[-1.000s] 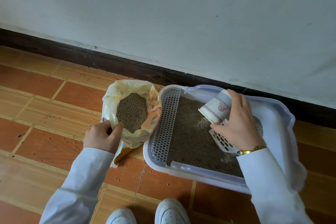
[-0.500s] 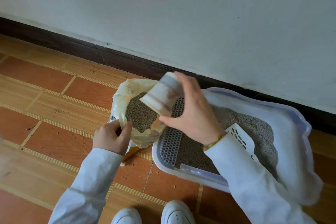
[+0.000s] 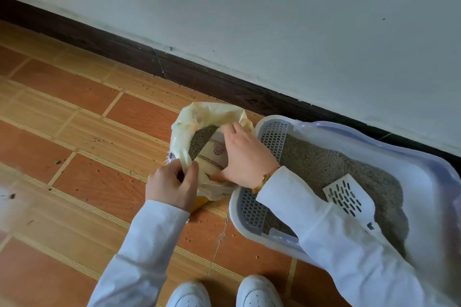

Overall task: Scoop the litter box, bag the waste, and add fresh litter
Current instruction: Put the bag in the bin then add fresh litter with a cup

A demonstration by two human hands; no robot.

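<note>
A pale yellow litter bag (image 3: 212, 114) stands open on the floor, with grey-brown litter (image 3: 202, 141) inside. My left hand (image 3: 172, 182) pinches the bag's near rim. My right hand (image 3: 245, 157) holds a white paper cup (image 3: 214, 154) lying on its side inside the bag, its mouth pushed into the litter. To the right lies the white litter box (image 3: 429, 182), holding grey litter (image 3: 321, 164). A grey perforated grate (image 3: 273, 137) lines its left side. A white slotted scoop (image 3: 346, 197) rests on the litter, partly under my right sleeve.
The box and bag sit close to a dark baseboard (image 3: 199, 77) under a white wall. Litter grains are scattered over the orange tiled floor (image 3: 82, 147). My white shoes (image 3: 224, 291) stand at the bottom edge, just in front of the box.
My right hand carried the cup from above the litter box leftward and down into the bag. My left hand kept hold of the bag's rim. The camera view shifted left.
</note>
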